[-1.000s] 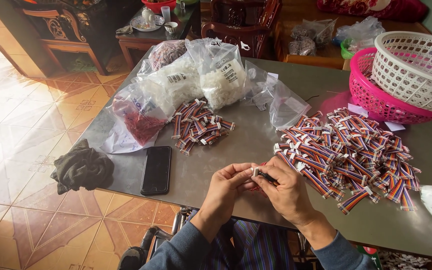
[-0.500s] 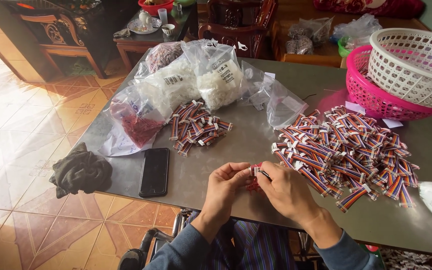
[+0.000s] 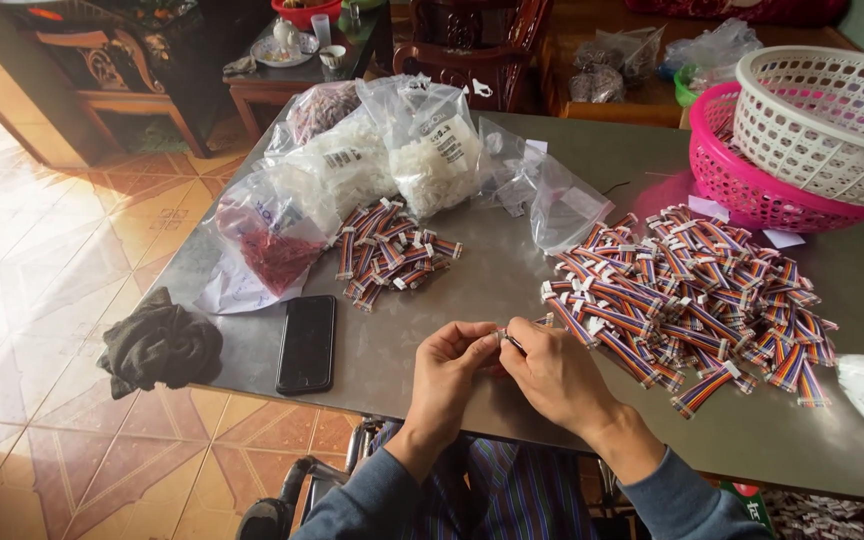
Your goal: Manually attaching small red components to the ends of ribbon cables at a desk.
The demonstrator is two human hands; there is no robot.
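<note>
Both hands meet at the near edge of the desk (image 3: 512,290), the left hand (image 3: 452,365) and the right hand (image 3: 552,370) curled with fingertips pinched together on one small ribbon cable piece (image 3: 504,337) held between them, just clear of the metal top. Compared with a second ago the hands have barely shifted; they stay closed on the same small piece at the same spot, which suggests fine fitting work on it is still under way rather than finished. Just right of the hands lies the big pile of striped cables (image 3: 692,295) with white end plugs, and a smaller pile of cables (image 3: 387,250) sits further back to the left. Behind that smaller pile stand several clear plastic bags: one bag of white plugs (image 3: 432,165) with a white label, another cloudy white bag (image 3: 337,175) with a label, a bag of red parts (image 3: 272,245) lying on a white sheet, and an emptier clear bag (image 3: 562,205) with a pale label patch. A black phone (image 3: 307,343) and a dark crumpled cloth (image 3: 159,345) lie at the left edge, and a white basket (image 3: 832,125) nests in a pink basket (image 3: 742,185) at the far right.
</note>
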